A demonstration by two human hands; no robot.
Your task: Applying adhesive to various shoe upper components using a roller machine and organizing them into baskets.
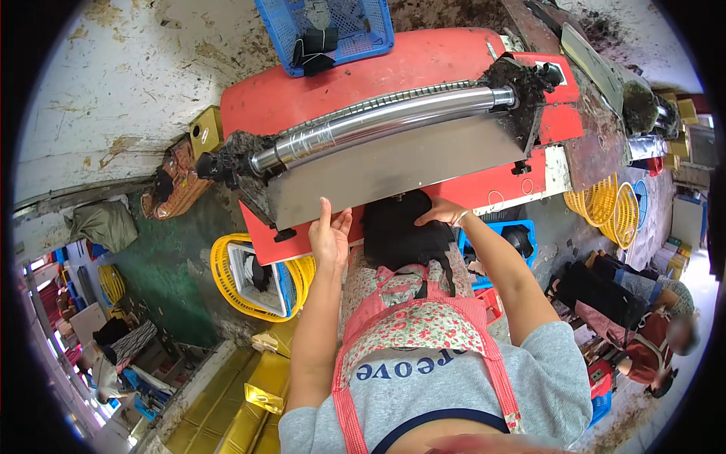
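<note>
A floppy black sheet of material (402, 231) lies in front of me, its far edge at the front lip of a bare metal plate (393, 168). My right hand (445, 212) grips its right side, thumb on top and the other fingers partly hidden. My left hand (330, 236) is beside the sheet's left side with fingers stretched up toward the plate edge, holding nothing that shows. Behind the plate runs a shiny metal roller (393, 121), mounted between two grimy black end brackets on a red machine (446, 64).
A blue basket (376, 47) with black pieces stands on the machine. Below left sits a yellow basket (221, 265) holding a white one; a blue crate (533, 231) is at right. Gold-wrapped bundles (227, 401) lie lower left. Other people (654, 340) are at the right and far left.
</note>
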